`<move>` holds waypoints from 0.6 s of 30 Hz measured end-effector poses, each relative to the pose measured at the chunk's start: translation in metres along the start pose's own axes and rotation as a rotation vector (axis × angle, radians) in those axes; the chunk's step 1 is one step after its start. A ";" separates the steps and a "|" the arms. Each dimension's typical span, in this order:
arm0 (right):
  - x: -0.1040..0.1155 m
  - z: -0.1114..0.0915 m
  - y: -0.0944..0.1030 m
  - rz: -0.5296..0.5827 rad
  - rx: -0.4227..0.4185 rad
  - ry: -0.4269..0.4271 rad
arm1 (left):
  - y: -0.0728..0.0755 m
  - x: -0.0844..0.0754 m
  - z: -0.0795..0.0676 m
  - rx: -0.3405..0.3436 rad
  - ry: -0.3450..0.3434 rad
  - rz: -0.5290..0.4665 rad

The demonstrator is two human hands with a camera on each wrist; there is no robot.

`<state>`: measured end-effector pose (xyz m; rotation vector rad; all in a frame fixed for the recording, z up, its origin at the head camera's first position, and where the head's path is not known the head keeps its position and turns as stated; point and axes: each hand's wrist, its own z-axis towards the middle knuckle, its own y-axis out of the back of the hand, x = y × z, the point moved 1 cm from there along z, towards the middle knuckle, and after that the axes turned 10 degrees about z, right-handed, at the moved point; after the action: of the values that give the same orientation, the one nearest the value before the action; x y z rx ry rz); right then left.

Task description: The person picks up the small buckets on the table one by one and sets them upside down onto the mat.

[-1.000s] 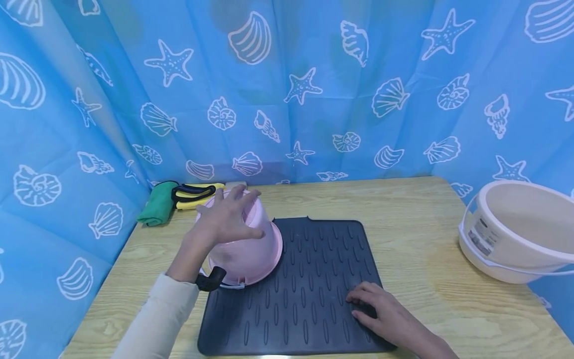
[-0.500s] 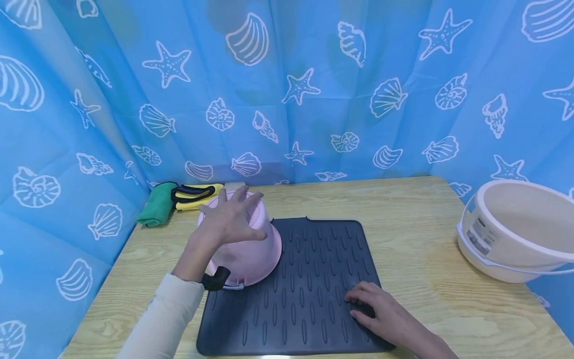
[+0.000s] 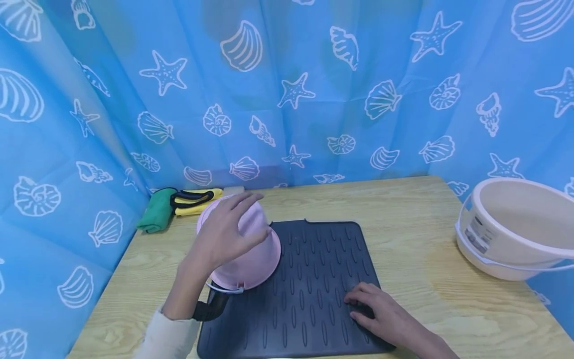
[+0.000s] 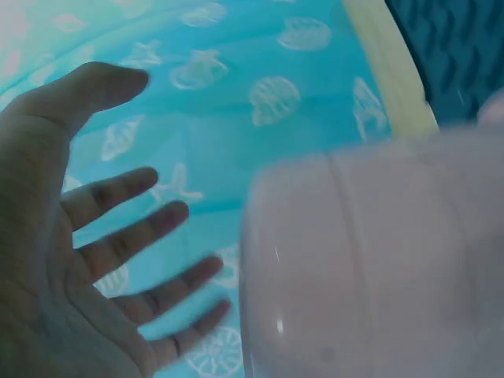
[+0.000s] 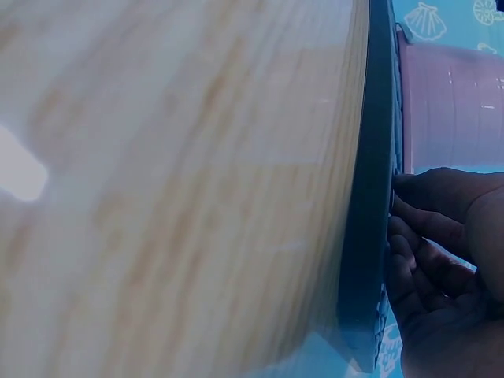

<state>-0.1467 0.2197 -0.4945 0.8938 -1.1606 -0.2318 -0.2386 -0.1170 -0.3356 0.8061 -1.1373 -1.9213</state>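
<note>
An upside-down pink bucket stands on the left part of a black ridged mat, its thin handle low at the front. My left hand hovers over the bucket's base, fingers parted and holding nothing. In the left wrist view a gap shows between the spread fingers and the bucket wall. My right hand rests at the mat's lower right side with fingers loosely bent. The right wrist view has its fingertips right at the mat.
A cream bucket with a paper label stands upright at the table's right side. A folded green cloth and a yellow cloth with black trim lie at the back left. A blue shell-print curtain closes off the back.
My left hand has drawn slightly back towards me and turned, its fingers now closer together. The head view has shifted a little. The right hand and the buckets stay put.
</note>
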 end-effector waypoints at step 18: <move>0.002 0.000 -0.001 -0.032 -0.005 -0.012 | -0.064 -0.045 -0.056 -0.091 0.005 -0.684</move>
<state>-0.1458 0.2177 -0.4939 0.9074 -1.1575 -0.2664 -0.1876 -0.0823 -0.4095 1.2601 -0.8144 -2.4927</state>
